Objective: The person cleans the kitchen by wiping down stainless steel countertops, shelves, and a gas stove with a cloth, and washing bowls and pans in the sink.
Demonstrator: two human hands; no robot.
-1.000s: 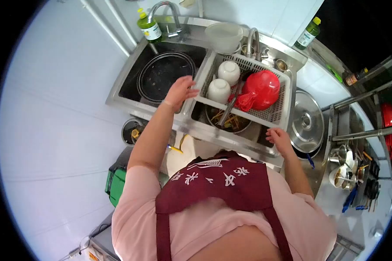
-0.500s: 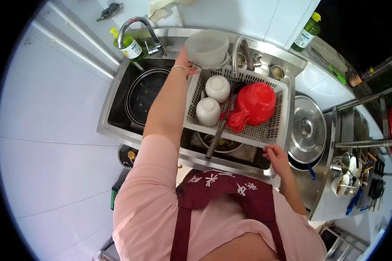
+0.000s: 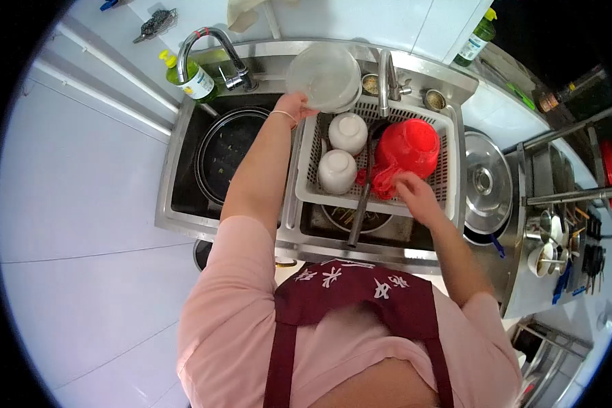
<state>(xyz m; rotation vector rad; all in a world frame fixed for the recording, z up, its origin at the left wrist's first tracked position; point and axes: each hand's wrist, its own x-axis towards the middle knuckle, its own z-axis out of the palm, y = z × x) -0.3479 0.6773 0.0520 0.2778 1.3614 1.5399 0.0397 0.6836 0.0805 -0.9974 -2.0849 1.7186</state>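
Note:
My left hand [image 3: 294, 107] is at the near-left rim of a translucent plastic tub [image 3: 323, 76], with the fingers closed on its edge. The tub is tilted at the back of the sink. My right hand [image 3: 416, 196] reaches over a white plastic basket [image 3: 379, 203], fingers extended beside a crumpled red piece [image 3: 386, 182]; whether they touch it I cannot tell. That piece joins or lies against a rounded red plastic vessel [image 3: 408, 148]. Two white ceramic cups or bowls [image 3: 348, 132] sit upside down in the basket. A dark long handle [image 3: 362, 214] leans across its front rim.
A black pan [image 3: 228, 153] lies in the left basin. Two faucets [image 3: 385, 78] rise behind the sink. A green soap bottle [image 3: 196, 81] stands at left. At right are a metal lid [image 3: 484, 180] and a shelf rail [image 3: 571, 196]. Another pan [image 3: 360, 219] is under the basket.
My right hand has moved from the basket's front corner up and inward to the red piece. The tub in my left hand has tipped toward me. The view has shifted slightly.

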